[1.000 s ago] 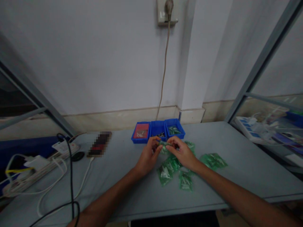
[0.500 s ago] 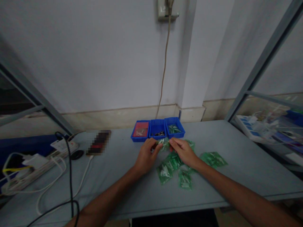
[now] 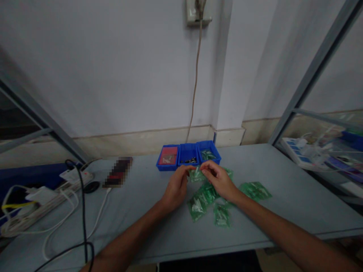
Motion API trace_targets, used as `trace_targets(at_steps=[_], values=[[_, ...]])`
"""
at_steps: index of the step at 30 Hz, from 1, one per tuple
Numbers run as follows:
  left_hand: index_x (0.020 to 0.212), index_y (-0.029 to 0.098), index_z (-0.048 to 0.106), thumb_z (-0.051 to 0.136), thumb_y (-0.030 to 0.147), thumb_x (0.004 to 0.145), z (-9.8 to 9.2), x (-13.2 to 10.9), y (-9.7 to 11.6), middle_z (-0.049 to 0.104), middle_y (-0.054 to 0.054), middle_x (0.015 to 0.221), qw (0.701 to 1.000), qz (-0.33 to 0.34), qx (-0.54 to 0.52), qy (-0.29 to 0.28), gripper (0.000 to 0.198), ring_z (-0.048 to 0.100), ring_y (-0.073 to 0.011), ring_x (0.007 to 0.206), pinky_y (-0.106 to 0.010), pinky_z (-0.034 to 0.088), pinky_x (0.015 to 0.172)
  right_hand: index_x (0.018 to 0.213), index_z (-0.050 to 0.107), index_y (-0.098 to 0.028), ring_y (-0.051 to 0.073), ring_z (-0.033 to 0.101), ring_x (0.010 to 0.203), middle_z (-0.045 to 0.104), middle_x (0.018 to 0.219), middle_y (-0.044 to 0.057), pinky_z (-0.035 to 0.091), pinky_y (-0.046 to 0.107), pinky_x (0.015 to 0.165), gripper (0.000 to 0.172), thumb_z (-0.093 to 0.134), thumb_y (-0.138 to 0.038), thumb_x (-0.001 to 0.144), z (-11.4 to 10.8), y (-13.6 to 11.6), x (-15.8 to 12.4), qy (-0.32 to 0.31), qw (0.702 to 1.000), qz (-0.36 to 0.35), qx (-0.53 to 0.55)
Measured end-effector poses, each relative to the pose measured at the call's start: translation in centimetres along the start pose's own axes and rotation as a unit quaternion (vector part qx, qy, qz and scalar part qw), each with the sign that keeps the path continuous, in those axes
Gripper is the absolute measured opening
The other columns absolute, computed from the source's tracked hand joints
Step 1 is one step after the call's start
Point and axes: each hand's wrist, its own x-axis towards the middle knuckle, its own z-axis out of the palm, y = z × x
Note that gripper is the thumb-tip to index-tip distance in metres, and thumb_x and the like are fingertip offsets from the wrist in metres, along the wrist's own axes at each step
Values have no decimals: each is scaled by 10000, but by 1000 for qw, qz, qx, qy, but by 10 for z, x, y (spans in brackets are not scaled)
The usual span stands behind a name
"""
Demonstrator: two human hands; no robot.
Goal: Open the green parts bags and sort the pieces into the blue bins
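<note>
Between my two hands, just in front of the blue bins, is a small green plastic bag [image 3: 195,174] with pale contents. My left hand [image 3: 176,185] pinches its left upper edge. The fingers of my right hand [image 3: 218,180] are closed on its right upper corner. More green bags [image 3: 198,206] lie overlapped below my hands, and a single green bag [image 3: 221,215] rests nearer the front. Part of another green bag [image 3: 229,173] shows behind my right hand. To the right of my right wrist are further green bags [image 3: 255,190].
Three blue bins stand together: the left bin [image 3: 159,166] holds a red packet, the middle bin [image 3: 187,150] small dark and shiny parts, the right bin [image 3: 208,145] green pieces. Cables [image 3: 83,211], a power strip [image 3: 36,209] and a pixelated phone-like object [image 3: 118,172] lie left. Metal frame posts flank the table.
The green bag hangs flatter and more spread out between my hands. My right fingers have shifted up slightly along its top edge, and my left fingers have straightened at its left edge.
</note>
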Motion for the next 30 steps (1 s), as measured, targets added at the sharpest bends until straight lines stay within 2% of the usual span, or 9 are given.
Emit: trace_targets(at_steps=[3,5,8,11,13,17,21,26,30], values=[[1335,236,593,546,237,1048,0,2,1,654,-96,1227,1000,20,12,6,291,617,-225,1074,-342,501,895,1061,687,-242,170,503,658,589,809,-5,394,288,618,144,568,-301,1005,-2,-2,0,-31,999,8,-6],[1275,226,626,648,279,1006,-1,4,3,664,-94,1194,999,21,21,16,274,616,-229,1038,-330,506,846,1096,684,-243,167,507,670,591,820,-10,394,284,628,149,596,-285,984,-1,-3,0,-49,999,10,-4],[1045,213,694,623,347,1034,-4,6,6,686,-63,1013,998,12,50,29,152,604,-218,931,-331,487,818,1076,688,-242,175,544,743,614,894,7,422,291,674,147,642,-350,988,0,-2,0,-48,999,-8,-19],[875,207,666,582,395,1057,-5,5,8,655,-33,859,996,1,82,33,275,577,-208,851,-329,463,799,1024,690,-241,179,564,766,607,919,17,452,300,695,198,636,-431,1006,3,-1,-2,-29,999,-23,-35],[853,207,643,573,404,1059,-4,4,8,641,-27,840,996,-2,88,31,293,571,-206,842,-325,459,794,1023,665,-245,168,558,682,575,832,-3,453,289,619,237,604,-474,1023,3,0,-3,-32,999,2,-14],[1081,213,656,581,345,1053,0,1,4,660,-39,965,997,-5,70,30,155,582,-199,872,-325,481,816,1000,575,-253,130,480,499,498,711,-52,385,257,459,269,583,-520,1026,4,0,-3,-27,997,56,47],[1410,222,515,613,253,1021,3,-1,2,651,-61,1090,998,-1,42,38,402,594,-191,873,-344,520,844,1116,515,-264,110,420,475,520,723,-69,318,239,435,285,652,-482,994,3,1,1,1,996,48,74],[1348,257,585,579,83,956,4,1,5,654,-75,1162,997,53,59,12,429,591,-212,941,-367,518,877,1101,549,-261,117,428,516,530,732,-59,308,248,479,239,658,-446,995,3,2,2,20,996,32,79],[1338,256,595,642,62,909,4,1,4,660,-75,1175,996,63,60,16,472,581,-226,996,-344,512,843,1098,621,-253,134,458,555,580,776,-25,329,261,503,231,663,-450,986,2,3,2,23,997,35,71]])
